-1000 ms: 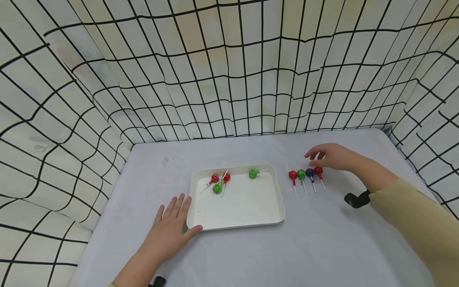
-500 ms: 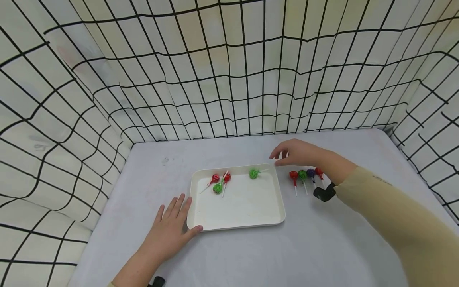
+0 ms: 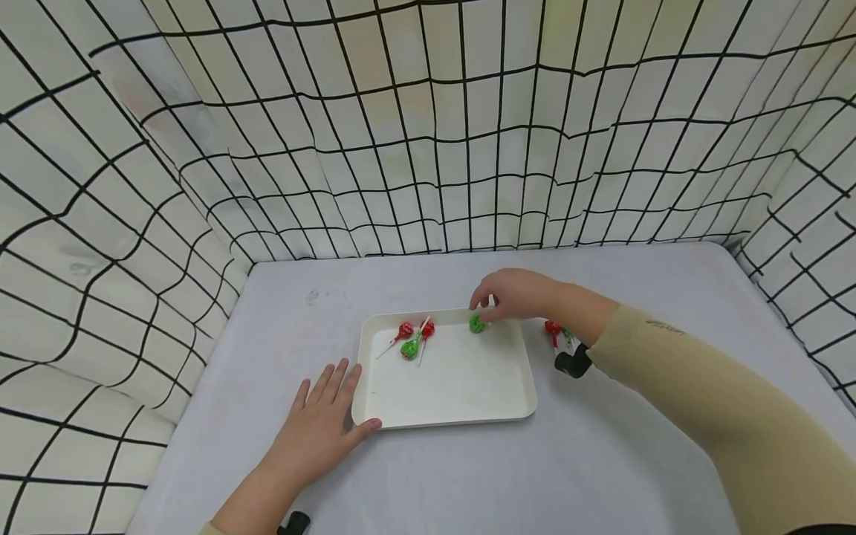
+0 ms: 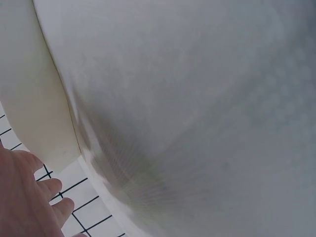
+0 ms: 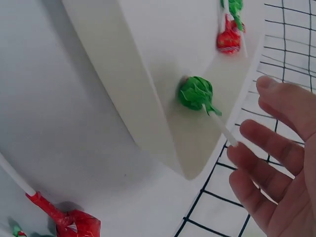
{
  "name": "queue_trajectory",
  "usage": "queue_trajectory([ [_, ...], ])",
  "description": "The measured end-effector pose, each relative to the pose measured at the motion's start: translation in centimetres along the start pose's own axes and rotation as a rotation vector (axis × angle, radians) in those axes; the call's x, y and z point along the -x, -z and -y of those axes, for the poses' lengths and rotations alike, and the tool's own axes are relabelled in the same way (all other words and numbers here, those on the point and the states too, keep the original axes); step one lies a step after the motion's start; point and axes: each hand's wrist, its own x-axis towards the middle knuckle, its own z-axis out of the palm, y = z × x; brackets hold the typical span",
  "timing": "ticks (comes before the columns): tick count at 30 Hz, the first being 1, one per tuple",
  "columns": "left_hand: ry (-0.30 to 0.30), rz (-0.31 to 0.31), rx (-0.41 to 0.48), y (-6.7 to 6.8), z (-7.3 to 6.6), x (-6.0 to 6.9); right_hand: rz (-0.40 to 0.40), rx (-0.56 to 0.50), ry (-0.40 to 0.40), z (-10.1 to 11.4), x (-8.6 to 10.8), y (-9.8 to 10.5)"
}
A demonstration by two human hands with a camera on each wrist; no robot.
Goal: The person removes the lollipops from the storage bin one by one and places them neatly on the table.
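Observation:
A white tray (image 3: 441, 394) lies on the covered table. My left hand (image 3: 314, 427) is spread flat at its left edge, the thumb touching the near left corner. Over the tray's far right corner hovers my right hand (image 3: 515, 293), its fingers loosely bent and apart. Just below them lies a green lollipop (image 3: 476, 324), its white stick (image 5: 223, 129) reaching close to a fingertip in the right wrist view; whether they touch I cannot tell. Farther left in the tray are two red lollipops (image 3: 405, 330) and another green lollipop (image 3: 409, 349).
Right of the tray, a red lollipop (image 3: 552, 327) and part of a green one show beside my right forearm, which hides others there. Black grid-lined white walls (image 3: 468, 148) enclose the table (image 3: 428, 475) at the back and sides.
My right hand has moved left from above the lollipop row to the green lollipop in the tray's far right corner. The left hand has stayed at the tray's edge.

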Motion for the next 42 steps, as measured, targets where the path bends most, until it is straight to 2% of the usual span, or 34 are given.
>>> queue_trajectory([
  [8,-0.003,0.0,0.005,0.0,-0.1,-0.1,0.018,0.215,-0.017,1.1,-0.2,-1.2],
  [20,0.003,-0.004,0.004,-0.1,-0.1,0.0,0.039,0.328,-0.014,1.4,-0.7,-2.7],
  [30,0.01,-0.004,0.01,0.0,-0.2,0.1,0.073,0.286,-0.04,1.4,-0.4,-3.4],
  [37,0.009,-0.006,-0.001,0.0,-0.2,0.1,0.061,0.237,0.024,1.7,-0.4,-3.8],
  [42,0.003,-0.01,0.003,0.0,-0.1,0.1,0.082,0.197,0.046,2.2,-0.3,-4.4],
])
